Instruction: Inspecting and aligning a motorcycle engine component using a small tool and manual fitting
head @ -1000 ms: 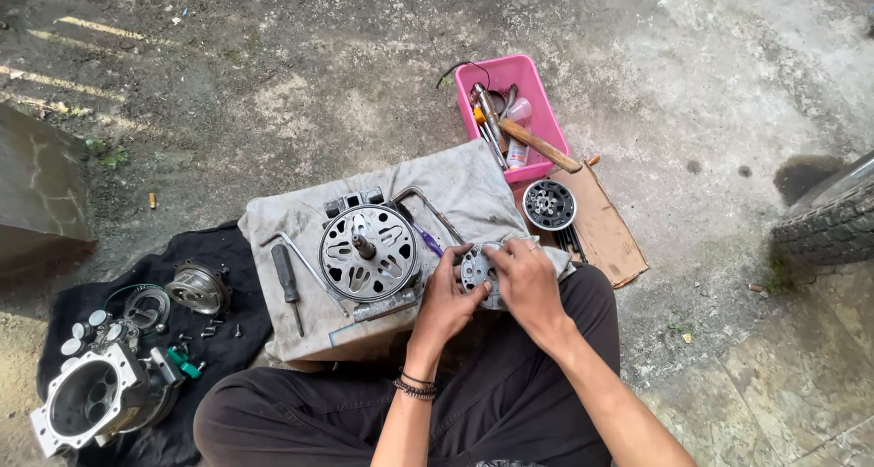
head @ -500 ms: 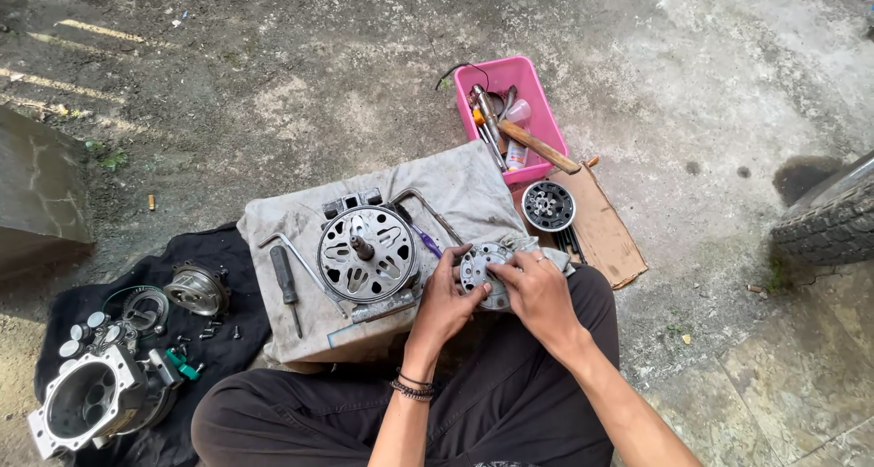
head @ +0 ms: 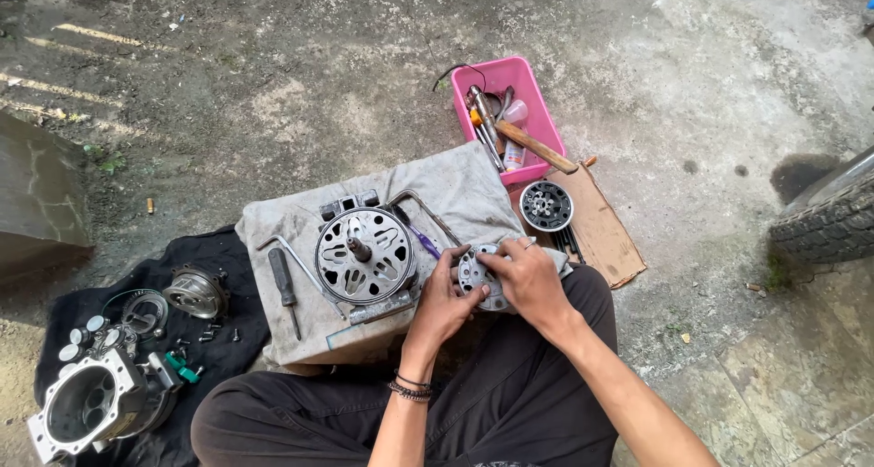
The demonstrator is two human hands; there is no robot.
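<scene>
I sit cross-legged on the ground. Both hands are closed around a small round silver metal engine part (head: 474,270) held over my lap. My left hand (head: 445,302) cups it from the left and below. My right hand (head: 523,280) covers its right side, fingers curled over the top. Just left of the hands, a large round perforated metal wheel with a central shaft (head: 364,253) lies on a grey cloth (head: 455,189) spread over a low support.
A pink tray (head: 533,112) with tools stands beyond the cloth, a black round part (head: 546,205) on cardboard (head: 601,230) beside it. A screwdriver (head: 284,285) lies on the cloth. Engine casings (head: 86,408) and small parts sit on a black cloth at left. A tyre (head: 828,221) is at right.
My hands have turned the small metal part slightly and shifted their grip on it. Everything else lies where it was.
</scene>
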